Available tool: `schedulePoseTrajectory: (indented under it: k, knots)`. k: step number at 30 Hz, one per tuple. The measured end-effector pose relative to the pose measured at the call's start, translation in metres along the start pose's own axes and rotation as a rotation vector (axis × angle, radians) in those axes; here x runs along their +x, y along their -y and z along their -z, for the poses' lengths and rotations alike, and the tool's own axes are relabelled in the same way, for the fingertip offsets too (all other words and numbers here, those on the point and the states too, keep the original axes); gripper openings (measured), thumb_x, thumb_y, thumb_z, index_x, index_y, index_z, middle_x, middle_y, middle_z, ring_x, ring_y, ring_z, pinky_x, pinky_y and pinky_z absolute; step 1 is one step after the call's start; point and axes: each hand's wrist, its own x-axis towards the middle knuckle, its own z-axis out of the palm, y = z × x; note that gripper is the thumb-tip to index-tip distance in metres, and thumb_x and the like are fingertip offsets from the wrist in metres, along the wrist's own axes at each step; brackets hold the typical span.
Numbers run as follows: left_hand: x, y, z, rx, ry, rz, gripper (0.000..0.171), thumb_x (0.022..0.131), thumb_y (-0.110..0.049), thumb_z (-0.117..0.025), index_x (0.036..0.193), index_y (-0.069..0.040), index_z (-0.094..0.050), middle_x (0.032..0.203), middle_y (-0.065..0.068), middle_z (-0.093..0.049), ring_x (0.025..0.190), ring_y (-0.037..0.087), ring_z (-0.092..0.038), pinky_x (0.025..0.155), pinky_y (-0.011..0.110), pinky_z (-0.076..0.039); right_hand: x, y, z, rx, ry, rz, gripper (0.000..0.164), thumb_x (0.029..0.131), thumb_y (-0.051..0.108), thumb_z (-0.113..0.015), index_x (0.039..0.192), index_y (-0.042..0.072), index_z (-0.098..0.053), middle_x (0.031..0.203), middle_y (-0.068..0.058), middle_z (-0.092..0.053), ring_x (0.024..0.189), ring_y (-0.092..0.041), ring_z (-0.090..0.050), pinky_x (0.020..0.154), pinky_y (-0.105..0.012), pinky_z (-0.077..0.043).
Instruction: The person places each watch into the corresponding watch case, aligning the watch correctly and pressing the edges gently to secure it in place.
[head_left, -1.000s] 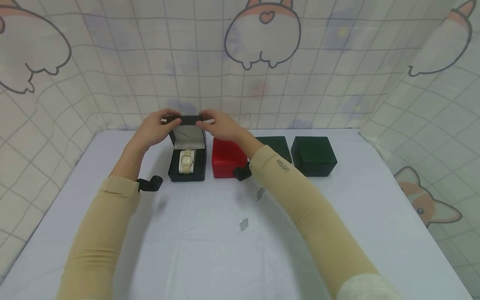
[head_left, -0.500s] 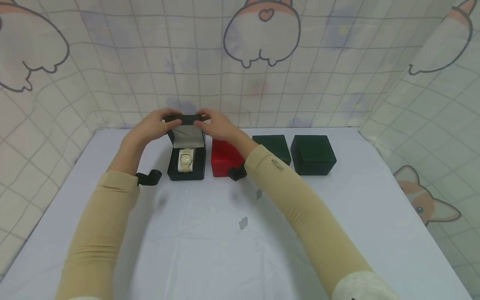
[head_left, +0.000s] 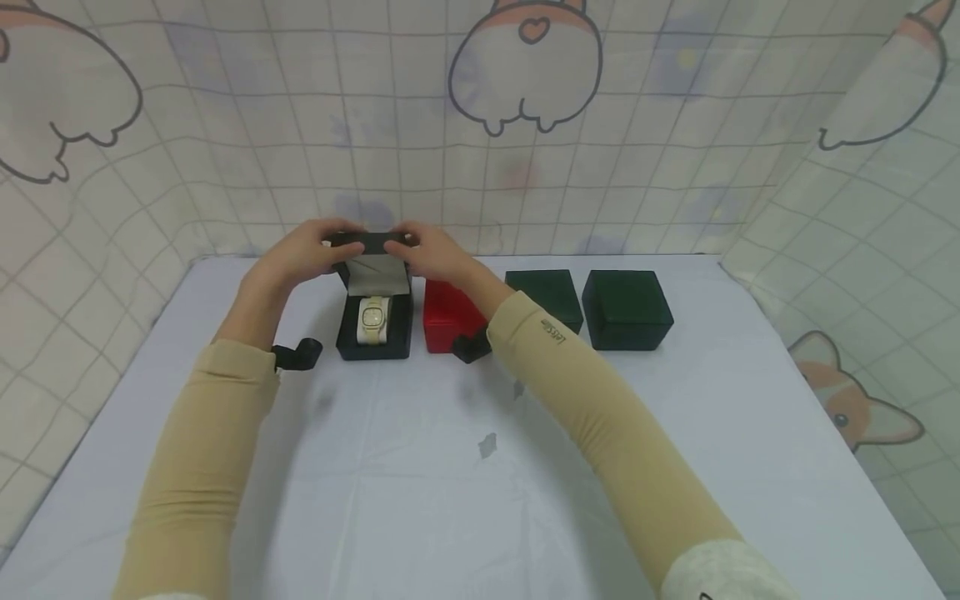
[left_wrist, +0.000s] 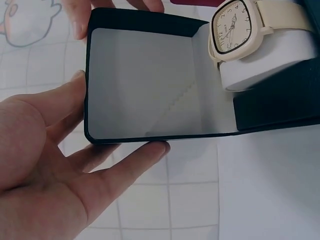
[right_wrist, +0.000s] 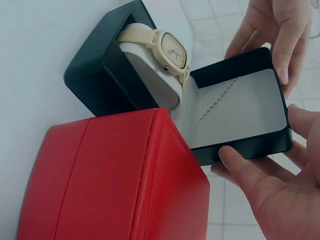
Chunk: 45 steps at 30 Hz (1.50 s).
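A dark green watch box (head_left: pixel 347 346) stands on the table with its lid (head_left: pixel 378 273) raised. Inside, a cream watch (head_left: pixel 372 318) is strapped round a white cushion (right_wrist: pixel 150 75). My left hand (head_left: pixel 296 254) holds the left side of the lid between thumb and fingers. On the lid's opposite side, my right hand (head_left: pixel 442 254) grips it the same way. The left wrist view shows the lid's pale lining (left_wrist: pixel 145 85) and the watch face (left_wrist: pixel 232 27) up close. Parts of the fingers behind the lid are hidden.
Right beside the watch box is a closed red box (head_left: pixel 448 321), partly covered by my right forearm. Farther right stand two closed green boxes, one nearer (head_left: pixel 551 296) and one at the end (head_left: pixel 628 312). A printed cloth wall (head_left: pixel 420 167) rises behind the white table (head_left: pixel 420 517).
The lid has tipped slightly forward over the base, both hands moving with it. My right hand and forearm have shifted a little to the left. The boxes stay where they were.
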Motion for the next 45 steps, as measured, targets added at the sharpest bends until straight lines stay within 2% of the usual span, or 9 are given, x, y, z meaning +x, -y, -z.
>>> schedulePoseTrajectory:
  k: [8, 19, 23, 26, 30, 34, 45]
  knots:
    - [-0.009, 0.0, -0.004, 0.012, -0.012, 0.012, 0.057, 0.106, -0.035, -0.058, 0.155, -0.009, -0.043, 0.157, 0.022, -0.038, 0.131, 0.042, -0.05, 0.105, 0.059, -0.045, -0.005, 0.002, -0.002, 0.014, 0.016, 0.011, 0.046, 0.107, 0.028, -0.057, 0.149, 0.01, -0.05, 0.145, -0.013, -0.054, 0.122, -0.027, -0.061, 0.092, -0.031, -0.056]
    - [-0.015, 0.003, -0.009, 0.021, -0.035, -0.004, 0.052, 0.106, -0.031, -0.06, 0.151, -0.009, -0.048, 0.156, 0.021, -0.039, 0.126, 0.042, -0.054, 0.103, 0.061, -0.046, -0.013, 0.002, -0.005, -0.04, 0.018, 0.07, 0.044, 0.106, 0.025, -0.059, 0.146, 0.009, -0.053, 0.141, -0.015, -0.055, 0.109, -0.032, -0.067, 0.089, -0.033, -0.057]
    - [-0.017, 0.005, -0.01, 0.022, -0.045, -0.014, 0.05, 0.105, -0.032, -0.061, 0.149, -0.009, -0.051, 0.151, 0.02, -0.044, 0.122, 0.041, -0.053, 0.1, 0.062, -0.046, -0.014, 0.002, -0.006, -0.075, 0.026, 0.069, 0.045, 0.106, 0.026, -0.059, 0.148, 0.012, -0.053, 0.144, -0.013, -0.053, 0.107, -0.028, -0.066, 0.087, -0.031, -0.056]
    - [-0.019, 0.005, -0.011, 0.014, -0.049, -0.024, 0.05, 0.105, -0.032, -0.061, 0.149, -0.009, -0.051, 0.151, 0.021, -0.045, 0.126, 0.041, -0.049, 0.103, 0.064, -0.042, -0.015, 0.002, -0.006, -0.094, 0.026, 0.068, 0.046, 0.106, 0.026, -0.059, 0.149, 0.013, -0.052, 0.148, -0.012, -0.051, 0.107, -0.025, -0.065, 0.088, -0.031, -0.056]
    - [-0.022, 0.005, -0.012, 0.014, -0.042, -0.04, 0.051, 0.105, -0.031, -0.06, 0.15, -0.009, -0.05, 0.152, 0.02, -0.045, 0.133, 0.039, -0.046, 0.107, 0.065, -0.037, -0.017, 0.004, -0.006, -0.125, 0.03, 0.069, 0.045, 0.105, 0.026, -0.061, 0.148, 0.014, -0.053, 0.147, -0.01, -0.052, 0.115, -0.023, -0.059, 0.092, -0.033, -0.054]
    - [-0.025, 0.007, -0.014, 0.015, -0.04, -0.034, 0.051, 0.105, -0.033, -0.06, 0.149, -0.01, -0.051, 0.151, 0.019, -0.047, 0.13, 0.039, -0.048, 0.106, 0.063, -0.04, -0.02, 0.006, -0.007, -0.156, 0.04, 0.077, 0.043, 0.105, 0.025, -0.06, 0.146, 0.014, -0.054, 0.142, -0.006, -0.054, 0.122, -0.021, -0.052, 0.098, -0.036, -0.05]
    - [-0.029, 0.011, -0.02, 0.015, -0.067, -0.037, 0.05, 0.105, -0.034, -0.06, 0.149, -0.011, -0.051, 0.15, 0.021, -0.048, 0.13, 0.043, -0.05, 0.102, 0.062, -0.044, -0.024, 0.005, -0.011, -0.153, 0.028, 0.073, 0.043, 0.105, 0.023, -0.061, 0.146, 0.014, -0.053, 0.138, -0.006, -0.057, 0.124, -0.021, -0.054, 0.101, -0.035, -0.05]
